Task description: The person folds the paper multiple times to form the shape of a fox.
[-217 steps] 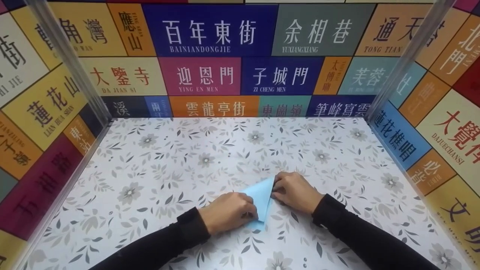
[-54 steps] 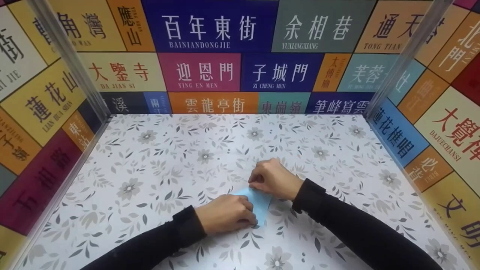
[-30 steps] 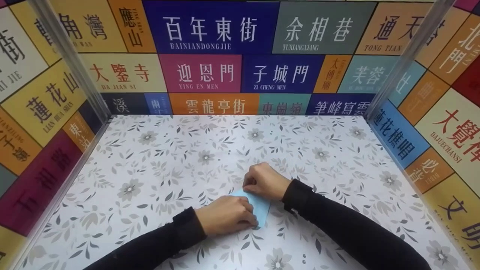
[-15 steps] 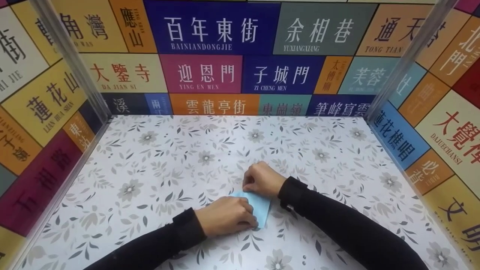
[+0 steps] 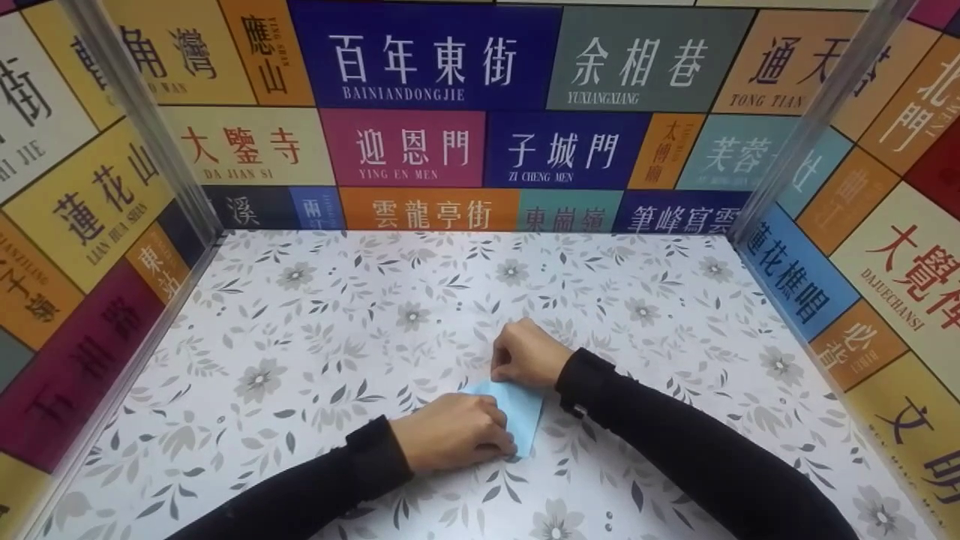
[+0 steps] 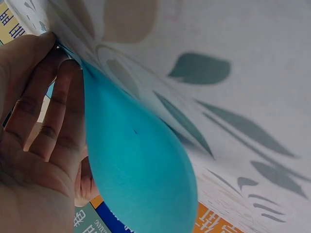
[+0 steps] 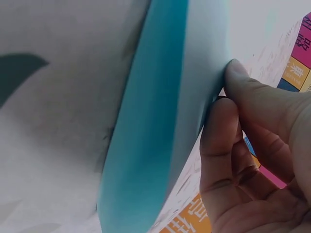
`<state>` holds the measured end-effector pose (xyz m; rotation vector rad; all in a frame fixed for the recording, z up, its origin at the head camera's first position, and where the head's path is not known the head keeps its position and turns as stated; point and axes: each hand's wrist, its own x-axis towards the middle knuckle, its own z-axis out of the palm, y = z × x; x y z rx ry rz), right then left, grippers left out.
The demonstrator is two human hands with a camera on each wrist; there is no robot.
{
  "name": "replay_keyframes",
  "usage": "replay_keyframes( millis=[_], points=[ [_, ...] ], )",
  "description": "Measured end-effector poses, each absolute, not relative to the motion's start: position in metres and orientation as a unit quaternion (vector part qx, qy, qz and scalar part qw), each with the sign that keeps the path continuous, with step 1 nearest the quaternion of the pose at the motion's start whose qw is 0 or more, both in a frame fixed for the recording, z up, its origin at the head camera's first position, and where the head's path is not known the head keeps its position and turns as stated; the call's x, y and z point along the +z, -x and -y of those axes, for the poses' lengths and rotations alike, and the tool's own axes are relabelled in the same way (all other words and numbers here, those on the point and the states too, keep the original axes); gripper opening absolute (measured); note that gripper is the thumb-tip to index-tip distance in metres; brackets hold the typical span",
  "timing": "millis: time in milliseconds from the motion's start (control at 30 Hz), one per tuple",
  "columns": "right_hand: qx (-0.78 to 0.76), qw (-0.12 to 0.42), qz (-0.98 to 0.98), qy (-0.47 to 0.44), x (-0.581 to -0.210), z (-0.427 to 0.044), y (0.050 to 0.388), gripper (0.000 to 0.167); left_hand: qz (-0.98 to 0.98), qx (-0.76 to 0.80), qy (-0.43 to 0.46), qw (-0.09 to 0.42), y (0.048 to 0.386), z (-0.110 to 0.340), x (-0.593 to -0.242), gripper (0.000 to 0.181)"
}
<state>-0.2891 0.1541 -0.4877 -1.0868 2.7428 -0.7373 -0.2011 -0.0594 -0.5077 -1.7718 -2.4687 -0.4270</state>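
Item one, the blue paper (image 5: pixel 523 420): we list one light-blue piece, lying between the two hands, part of it hidden under their fingers. The left wrist view shows us its surface bowing out from the fingertips in a rounded curve, with a small dark mark (image 6: pixel 135 131) on it; the right wrist view shows a darker and a paler band side by side along its length.

Item two, the left hand (image 5: pixel 454 431): fingers bent, thumb and fingertips pinching the near left part of the paper, down close to the table.

Item three, the right hand (image 5: pixel 529 356): set farther out than the left; we record thumb and forefinger pinching the paper's far edge, the other fingers curled in beside them.

Item four, the sleeves: black, one behind the left hand (image 5: pixel 292 487), one behind the right (image 5: pixel 697 442).

Item five, the tabletop (image 5: pixel 360 330): white, printed with grey flowers and leaves, spreading beneath and all round both hands.

Item six, the back panel (image 5: pixel 427 56): coloured blocks of lettering, well beyond the hands; we note similar side panels left (image 5: pixel 97 202) and right (image 5: pixel 900 240) of them
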Motion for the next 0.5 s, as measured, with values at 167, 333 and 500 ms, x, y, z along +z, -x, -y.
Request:
replay_keyframes(
  millis=[167, 333, 500],
  points=[
    [-0.240, 0.047, -0.900, 0.360, -0.484, -0.157, 0.289, 0.008, 0.804, -0.141, 0.576, 0.034, 0.202, 0.059, -0.508, 0.010],
    [-0.229, 0.043, -0.909, 0.346, -0.481, -0.163, 0.293, 0.009, 0.805, -0.143, 0.576, 0.030, 0.202, 0.059, -0.508, 0.010],
    [-0.228, 0.040, -0.913, 0.336, -0.485, -0.169, 0.294, 0.011, 0.804, -0.144, 0.576, 0.031, 0.202, 0.059, -0.508, 0.010]
  ],
)
